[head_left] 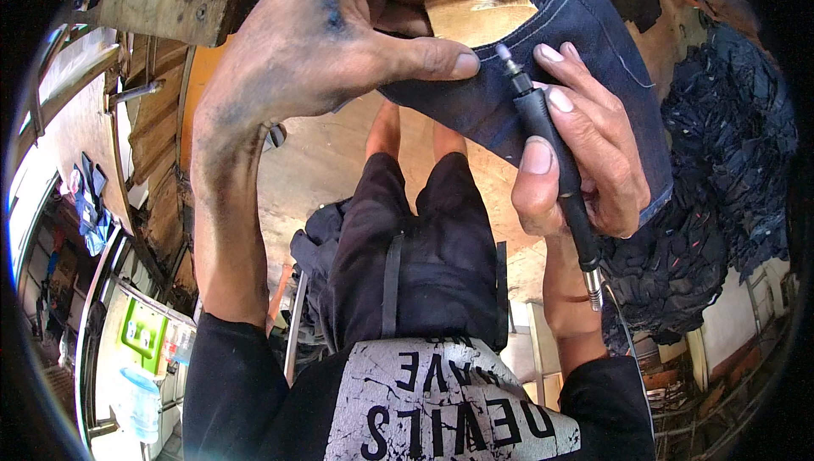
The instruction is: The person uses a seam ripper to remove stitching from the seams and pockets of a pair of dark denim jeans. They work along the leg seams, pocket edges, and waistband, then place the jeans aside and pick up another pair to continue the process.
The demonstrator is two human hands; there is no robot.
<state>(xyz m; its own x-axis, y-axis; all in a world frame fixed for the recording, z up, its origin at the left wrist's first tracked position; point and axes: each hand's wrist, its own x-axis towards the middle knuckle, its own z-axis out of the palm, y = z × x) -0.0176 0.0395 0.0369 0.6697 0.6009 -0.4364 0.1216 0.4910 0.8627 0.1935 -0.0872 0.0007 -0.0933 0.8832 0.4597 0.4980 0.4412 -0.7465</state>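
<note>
- Right hand [607, 143]: pinching pen-shaped tool [573, 197] over denim garment [606, 47].
- Tool: probably light, rigid; hold mid-barrel. Long axis lower-right to upper-left, tip up at stitched edge.
- Left hand [309, 58]: thumb on that edge, spread from fingers; can't tell if pinching.
- Denim: likely soft, limp; grip at seam.

A: How does the denim garment [600, 33] appear?
B: Dark blue, raised, draped slantwise; pale stitching [548, 13] follows its curved edge.
A: And the pen-shaped tool [566, 173]?
B: 1 black shaft, tilted, metal end [593, 288] lower right; pale tip [503, 52] over the denim beside that edge, contact indiscernible.
</note>
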